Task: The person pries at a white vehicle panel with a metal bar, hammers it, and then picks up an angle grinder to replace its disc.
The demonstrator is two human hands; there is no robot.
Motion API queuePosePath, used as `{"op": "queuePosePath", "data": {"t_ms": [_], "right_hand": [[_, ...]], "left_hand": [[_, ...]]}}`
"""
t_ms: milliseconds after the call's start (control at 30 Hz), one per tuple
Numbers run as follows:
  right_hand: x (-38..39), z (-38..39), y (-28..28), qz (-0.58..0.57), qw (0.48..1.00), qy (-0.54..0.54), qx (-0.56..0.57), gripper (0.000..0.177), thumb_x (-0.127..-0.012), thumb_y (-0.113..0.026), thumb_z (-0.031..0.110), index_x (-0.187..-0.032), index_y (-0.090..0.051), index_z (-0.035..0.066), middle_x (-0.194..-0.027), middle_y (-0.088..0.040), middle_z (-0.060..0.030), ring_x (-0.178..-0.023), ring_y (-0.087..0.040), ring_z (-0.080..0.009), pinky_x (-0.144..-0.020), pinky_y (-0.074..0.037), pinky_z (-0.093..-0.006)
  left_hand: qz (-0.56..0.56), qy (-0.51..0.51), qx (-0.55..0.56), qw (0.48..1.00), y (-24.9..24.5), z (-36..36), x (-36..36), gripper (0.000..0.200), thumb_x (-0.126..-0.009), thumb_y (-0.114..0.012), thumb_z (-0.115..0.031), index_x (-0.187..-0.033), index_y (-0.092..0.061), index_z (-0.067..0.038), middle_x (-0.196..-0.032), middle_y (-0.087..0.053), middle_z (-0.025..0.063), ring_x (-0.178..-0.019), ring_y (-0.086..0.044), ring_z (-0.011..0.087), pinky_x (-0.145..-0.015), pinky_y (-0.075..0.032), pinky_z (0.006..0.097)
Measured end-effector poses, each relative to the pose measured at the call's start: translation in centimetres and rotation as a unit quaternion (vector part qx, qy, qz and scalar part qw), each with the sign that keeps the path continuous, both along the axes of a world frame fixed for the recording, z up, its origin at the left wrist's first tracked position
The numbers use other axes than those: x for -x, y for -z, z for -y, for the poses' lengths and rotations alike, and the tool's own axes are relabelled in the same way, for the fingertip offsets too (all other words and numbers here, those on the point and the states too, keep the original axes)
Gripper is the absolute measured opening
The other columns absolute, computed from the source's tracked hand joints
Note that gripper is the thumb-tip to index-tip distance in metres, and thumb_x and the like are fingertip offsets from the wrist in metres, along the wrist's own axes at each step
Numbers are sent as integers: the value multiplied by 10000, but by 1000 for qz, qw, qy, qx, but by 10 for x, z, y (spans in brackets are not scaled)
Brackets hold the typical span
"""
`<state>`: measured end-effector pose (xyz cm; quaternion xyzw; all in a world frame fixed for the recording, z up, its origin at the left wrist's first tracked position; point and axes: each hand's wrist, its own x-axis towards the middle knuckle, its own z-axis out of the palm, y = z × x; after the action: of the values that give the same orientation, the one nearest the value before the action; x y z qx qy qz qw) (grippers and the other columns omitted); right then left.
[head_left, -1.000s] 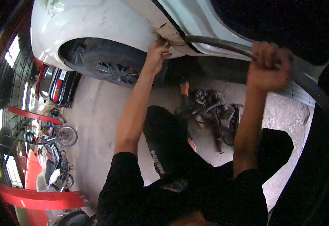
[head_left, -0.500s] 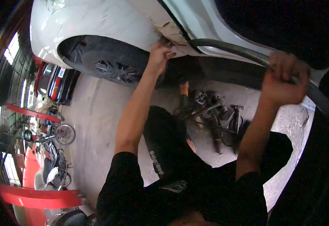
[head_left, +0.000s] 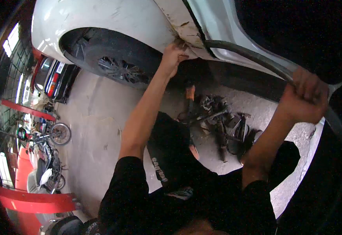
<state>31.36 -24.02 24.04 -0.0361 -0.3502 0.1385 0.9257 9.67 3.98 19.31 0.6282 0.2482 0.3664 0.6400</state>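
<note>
A white car fender [head_left: 112, 17] and the scuffed, rust-marked body edge [head_left: 186, 27] behind it fill the upper part of the view. My left hand [head_left: 173, 58] is at the lower rear corner of the fender, fingers curled closed against the edge; what lies inside them is hidden. Along the door-opening sill runs a dark rubber weatherstrip [head_left: 253, 56], bowed in a long curve. My right hand [head_left: 305, 96] is wrapped round its far end in a fist. Below the fender is the front wheel [head_left: 120, 70].
Dirty dark metal parts [head_left: 225, 129] lie on the concrete floor [head_left: 92, 117] under my arms. Motorcycles [head_left: 51, 168], red posts [head_left: 37, 201] and a dark car [head_left: 57, 80] stand to the left. An orange-and-black object [head_left: 190, 92] is near the wheel.
The view has shifted a little, moving the car and both hands slightly right in frame. My right hand sits somewhat lower and farther right, still on the weatherstrip. The left stays at the fender corner.
</note>
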Motion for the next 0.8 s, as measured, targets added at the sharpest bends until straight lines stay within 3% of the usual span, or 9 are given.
{"op": "queuePosePath", "data": {"t_ms": [67, 100, 233, 300, 433, 533, 633, 800], "right_hand": [[6, -33, 8, -147, 944, 267, 124, 316, -855, -467, 186, -582, -316, 142, -528, -283, 5, -491, -236, -114, -514, -219, -318], [2, -46, 16, 30, 998, 15, -47, 270, -875, -477, 212, -626, -408, 134, -531, -329, -29, -481, -323, -159, -505, -325, -356], [13, -35, 5, -5, 999, 42, 7, 274, -872, -481, 200, -622, -383, 150, -525, -329, -21, -472, -313, -155, -515, -329, -369], [15, -19, -3, -25, 997, 59, 43, 275, -865, -483, 190, -620, -362, 159, -515, -308, -14, -456, -301, -149, -530, -340, -374], [-16, 22, -4, 21, 1000, 5, -7, 299, -844, -483, 172, -595, -319, 175, -504, -287, -2, -449, -292, -144, -527, -334, -359], [11, -42, 10, 1, 997, 78, 6, 298, -842, -488, 181, -595, -321, 173, -501, -283, 3, -447, -283, -141, -525, -326, -350], [16, -34, -1, -21, 999, 42, 24, 278, -835, -500, 197, -611, -338, 166, -505, -290, -4, -451, -286, -147, -525, -323, -346], [-1, -1, 5, -70, 997, 18, 34, 297, -848, -465, 179, -565, -377, 164, -523, -299, -5, -469, -259, -127, -513, -256, -317]], "left_hand": [[9, 9, -2, 1000, -7, 2, -2, 370, -792, -580, 17, -1158, -541, -21, -1032, -576, 61, -942, -572, 193, -812, -521, 365], [-1, 14, 13, 1000, -7, 6, 2, 403, -792, -578, 17, -1190, -531, -21, -1061, -579, 67, -986, -574, 198, -817, -521, 367], [-13, -25, 33, 999, -5, 3, -3, 489, -787, -569, 13, -1270, -499, -22, -1188, -561, 80, -1095, -573, 208, -835, -521, 382], [1, 11, 27, 1000, -3, 4, -6, 498, -787, -563, 18, -1278, -492, -25, -1212, -545, 80, -1101, -572, 217, -848, -524, 399], [14, 18, 9, 1000, -6, 8, -5, 506, -776, -547, 33, -1275, -488, -30, -1256, -518, 82, -1131, -554, 239, -868, -526, 437], [24, 24, 7, 999, 6, -4, -7, 523, -764, -542, 38, -1279, -490, -36, -1285, -521, 83, -1184, -523, 247, -880, -514, 444], [-9, 8, 68, 998, 9, -13, -5, 533, -761, -544, 34, -1285, -492, -46, -1319, -515, 78, -1217, -499, 243, -891, -493, 449], [28, 7, 29, 999, 4, 5, -6, 543, -779, -534, 31, -1313, -480, -55, -1301, -530, 72, -1199, -507, 233, -915, -478, 476]]}}
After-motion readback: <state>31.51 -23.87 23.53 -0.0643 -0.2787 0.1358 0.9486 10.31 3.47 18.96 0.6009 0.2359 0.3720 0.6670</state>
